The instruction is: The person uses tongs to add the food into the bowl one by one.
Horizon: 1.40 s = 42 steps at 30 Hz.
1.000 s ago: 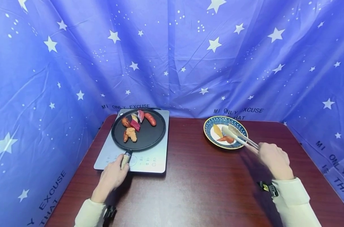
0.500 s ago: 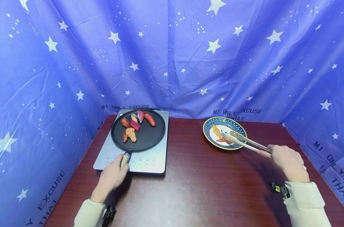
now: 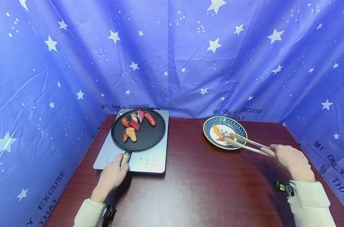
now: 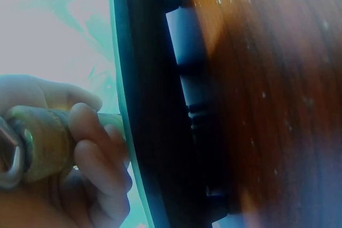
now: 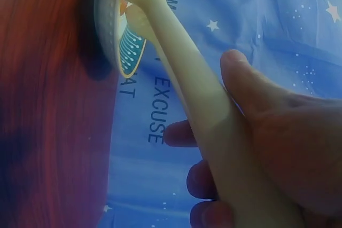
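My left hand (image 3: 113, 175) grips the wooden handle (image 3: 125, 160) of a round black frying pan (image 3: 150, 135); the left wrist view shows the fingers curled round this handle (image 4: 45, 137). In the pan lie a red sausage (image 3: 150, 119), a fried chicken piece (image 3: 131, 134) and several other food pieces. My right hand (image 3: 292, 160) holds a pair of pale tongs (image 3: 249, 147), spread apart, their tips low over the blue-patterned plate (image 3: 208, 137). Between and beside those tips is a reddish-brown food piece (image 3: 223, 138). A yellow piece (image 3: 217, 130) lies behind it.
The pan sits on a silver induction cooker (image 3: 157, 159) at the left of the dark red table (image 3: 189, 183). A blue starry curtain (image 3: 172, 63) hangs close round the table's back and sides.
My right hand has drawn back to the right, bringing the tongs' tips from the plate's middle to the reddish-brown piece near its front. My left hand and the pan stay put.
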{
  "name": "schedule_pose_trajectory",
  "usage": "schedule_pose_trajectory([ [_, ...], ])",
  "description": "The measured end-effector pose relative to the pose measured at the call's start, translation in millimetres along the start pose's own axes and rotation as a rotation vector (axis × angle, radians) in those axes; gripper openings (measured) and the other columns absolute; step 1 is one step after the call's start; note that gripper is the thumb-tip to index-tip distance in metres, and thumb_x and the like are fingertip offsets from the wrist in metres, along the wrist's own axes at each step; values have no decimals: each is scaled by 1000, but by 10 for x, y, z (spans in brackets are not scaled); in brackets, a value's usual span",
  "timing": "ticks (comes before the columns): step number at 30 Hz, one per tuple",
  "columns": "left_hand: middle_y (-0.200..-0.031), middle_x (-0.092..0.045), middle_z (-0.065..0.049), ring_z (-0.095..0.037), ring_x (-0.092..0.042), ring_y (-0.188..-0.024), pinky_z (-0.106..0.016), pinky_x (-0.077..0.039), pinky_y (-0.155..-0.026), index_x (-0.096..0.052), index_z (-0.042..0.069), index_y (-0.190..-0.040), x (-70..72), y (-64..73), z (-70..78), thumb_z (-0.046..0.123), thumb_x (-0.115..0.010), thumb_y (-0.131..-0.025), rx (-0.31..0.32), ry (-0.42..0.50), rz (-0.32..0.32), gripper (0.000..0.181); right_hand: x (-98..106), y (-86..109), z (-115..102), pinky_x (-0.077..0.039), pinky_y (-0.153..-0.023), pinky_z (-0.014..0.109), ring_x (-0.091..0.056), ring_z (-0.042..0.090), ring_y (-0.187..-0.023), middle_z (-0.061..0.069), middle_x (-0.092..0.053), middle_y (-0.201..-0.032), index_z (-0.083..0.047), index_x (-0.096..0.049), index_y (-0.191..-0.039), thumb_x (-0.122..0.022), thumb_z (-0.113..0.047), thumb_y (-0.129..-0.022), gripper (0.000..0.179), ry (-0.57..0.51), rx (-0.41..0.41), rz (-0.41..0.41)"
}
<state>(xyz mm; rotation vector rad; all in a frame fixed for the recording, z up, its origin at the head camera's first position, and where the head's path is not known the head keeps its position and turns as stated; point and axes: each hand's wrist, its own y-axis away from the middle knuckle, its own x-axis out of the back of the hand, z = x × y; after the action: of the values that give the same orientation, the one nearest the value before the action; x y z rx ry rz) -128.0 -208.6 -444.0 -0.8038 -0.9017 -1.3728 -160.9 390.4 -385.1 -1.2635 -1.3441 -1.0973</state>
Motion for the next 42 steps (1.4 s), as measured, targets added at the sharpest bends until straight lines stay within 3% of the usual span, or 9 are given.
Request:
schedule_pose_trajectory([
  [5,-85,-59,-19,-31,-57,-71,-42,-41,-54,-44,5,-134,0,-3,-6,29,-50,-90,-5,-1,10,51,-40,-45,-4,-40,-51,51,-60,44,-76,19,-63,-82,-9,-65,-90,-50,-57,-90,51,-8,6,-11],
  [13,-80,-58,-17,-29,-55,-68,-41,-40,-53,-44,5,-134,-6,-4,-6,29,-50,-90,-10,4,15,50,-94,-87,-40,-38,-49,45,-56,28,-64,2,-55,-68,-10,-65,-90,-57,-62,-83,52,3,37,-55],
  [30,-80,-58,-16,-29,-55,-69,-41,-40,-55,-45,5,-134,-24,1,-9,28,-50,-90,-13,10,23,51,-296,-47,1,-36,-51,43,-46,21,-57,-1,-44,-60,-8,-64,-82,-57,-44,-91,38,-7,143,21],
  [42,-78,-57,-15,-28,-54,-68,-40,-39,-54,-45,5,-134,-23,3,-7,29,-50,-90,-6,9,18,50,-397,-25,37,-34,-52,38,-43,18,-56,-3,-43,-58,-9,-66,-83,-57,-42,-91,36,-89,141,64],
])
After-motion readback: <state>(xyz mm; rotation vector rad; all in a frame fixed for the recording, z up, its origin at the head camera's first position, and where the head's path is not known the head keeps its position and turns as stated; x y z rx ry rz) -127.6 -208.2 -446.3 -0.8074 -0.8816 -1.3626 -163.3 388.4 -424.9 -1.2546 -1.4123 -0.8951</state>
